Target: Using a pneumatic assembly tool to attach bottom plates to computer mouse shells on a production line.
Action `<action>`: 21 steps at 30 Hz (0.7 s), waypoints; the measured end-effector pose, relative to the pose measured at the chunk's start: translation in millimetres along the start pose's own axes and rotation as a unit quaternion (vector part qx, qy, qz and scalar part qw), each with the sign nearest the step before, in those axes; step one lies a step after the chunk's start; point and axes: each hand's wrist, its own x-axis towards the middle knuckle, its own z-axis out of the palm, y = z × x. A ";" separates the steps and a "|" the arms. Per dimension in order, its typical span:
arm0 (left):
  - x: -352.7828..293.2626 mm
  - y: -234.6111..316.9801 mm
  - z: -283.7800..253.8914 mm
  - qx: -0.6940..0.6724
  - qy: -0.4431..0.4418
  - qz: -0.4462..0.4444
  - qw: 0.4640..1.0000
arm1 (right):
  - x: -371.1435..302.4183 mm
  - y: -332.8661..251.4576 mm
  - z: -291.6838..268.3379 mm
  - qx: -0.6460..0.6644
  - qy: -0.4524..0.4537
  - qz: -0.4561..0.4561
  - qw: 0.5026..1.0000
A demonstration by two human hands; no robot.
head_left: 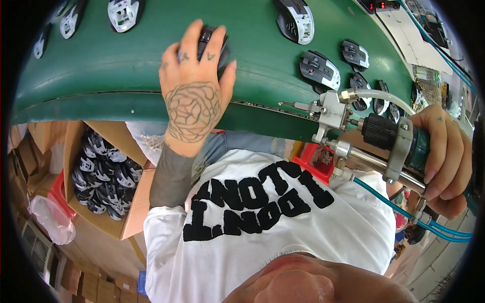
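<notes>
Evidently, the left grip (197, 86) is closed over a dark mouse (205, 40) on the green bench (126, 65), fingers draped across its top and thumb along its right side. The mouse lies directly beneath those fingers, partly hidden by them. Well to the right, the right grip (447, 156) curls around the rear end of a metal dispensing-type tool (332, 112), whose thin tip points back toward the left grip without touching the mouse. Teal hoses (384, 202) run below the right grip, while a clear tube (386, 96) arches just to its upper left. Farther up and left of the right grip, several black-and-white mouse shells (319, 69) are scattered over the bench. Beyond the left grip, toward the upper left, pale mouse housings (124, 15) rest on the same surface. Below and left of the left grip, a cardboard box (113, 134) holds a heap of mouse parts (106, 177). Between both grips, lower down, sits a red container (309, 160).
</notes>
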 end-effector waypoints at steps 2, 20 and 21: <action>-3.6 -9.4 -2.8 0.105 -0.109 0.055 0.987 | -1.3 0.1 -5.0 -0.002 -0.033 0.018 0.999; -22.5 16.2 -1.1 -0.233 -0.077 0.186 0.951 | 19.5 46.1 35.4 0.086 0.032 -0.189 0.978; -23.6 16.4 -1.1 -0.235 -0.077 0.179 0.952 | 25.9 53.0 41.8 0.111 0.035 -0.221 0.968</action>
